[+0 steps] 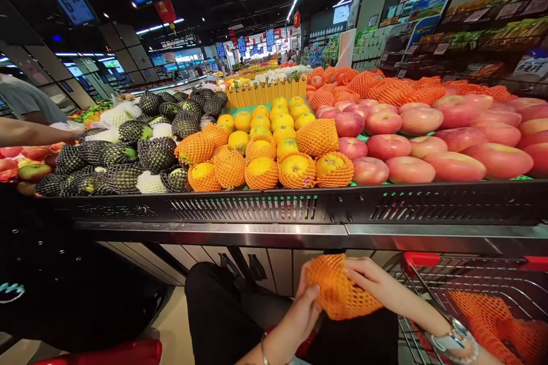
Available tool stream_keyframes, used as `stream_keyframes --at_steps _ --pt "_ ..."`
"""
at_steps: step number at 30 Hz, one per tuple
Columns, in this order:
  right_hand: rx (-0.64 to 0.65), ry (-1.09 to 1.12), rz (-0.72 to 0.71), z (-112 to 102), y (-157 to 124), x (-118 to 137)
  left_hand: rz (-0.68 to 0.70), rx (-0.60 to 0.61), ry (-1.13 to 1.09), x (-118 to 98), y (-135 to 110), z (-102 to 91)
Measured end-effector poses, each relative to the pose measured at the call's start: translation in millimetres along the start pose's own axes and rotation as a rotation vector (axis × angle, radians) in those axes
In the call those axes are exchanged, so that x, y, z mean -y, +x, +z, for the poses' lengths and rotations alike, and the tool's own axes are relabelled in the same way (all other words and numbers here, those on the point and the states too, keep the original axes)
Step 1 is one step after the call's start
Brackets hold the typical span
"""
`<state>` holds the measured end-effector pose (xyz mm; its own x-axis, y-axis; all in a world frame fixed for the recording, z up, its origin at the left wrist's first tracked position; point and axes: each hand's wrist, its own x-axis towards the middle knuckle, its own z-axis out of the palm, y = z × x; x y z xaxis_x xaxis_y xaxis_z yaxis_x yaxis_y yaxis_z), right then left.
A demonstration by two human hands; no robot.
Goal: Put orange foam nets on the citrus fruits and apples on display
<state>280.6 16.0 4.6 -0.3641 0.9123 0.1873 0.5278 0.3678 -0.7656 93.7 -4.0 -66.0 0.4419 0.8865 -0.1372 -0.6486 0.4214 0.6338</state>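
Above my lap, both hands are on an orange foam fruit net (336, 291) that bulges as if round something; what is inside is hidden. My left hand (306, 305) grips its left side, thumb in front and fingers behind. My right hand (368, 279) holds it from the upper right, fingers bent over the mesh. On the display ahead, oranges (261, 166) stand in rows, the front ones in matching orange nets and several farther back bare.
A black slatted crate edge (257, 208) and a steel rail (240, 234) front the display. Large pink-red apples (411, 168) lie to the right, black-netted fruit (156, 151) to the left. A shopping cart (422, 262) holds orange netting (492, 319). Another person's arm (38, 132) reaches in at left.
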Motion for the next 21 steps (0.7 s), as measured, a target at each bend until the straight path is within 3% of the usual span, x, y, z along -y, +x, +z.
stream_keyframes --at_steps 2,4,10,16,21 --pt "-0.004 0.015 0.083 0 -1 -8 0.044 -0.109 -0.059 -8 1 1.0" --pt "-0.030 0.030 0.049 1 -3 -12 0.093 -0.186 -0.104 -19 4 3.7" --pt "0.064 -0.121 -0.388 -2 -2 13 0.096 -0.234 -0.256 -49 5 28.1" --pt "0.054 -0.212 -0.509 2 -8 33 0.058 -0.262 -0.255 -42 1 31.9" --pt "-0.041 -0.254 -0.543 11 -17 32 0.178 -0.293 -0.187 -36 3 22.1"
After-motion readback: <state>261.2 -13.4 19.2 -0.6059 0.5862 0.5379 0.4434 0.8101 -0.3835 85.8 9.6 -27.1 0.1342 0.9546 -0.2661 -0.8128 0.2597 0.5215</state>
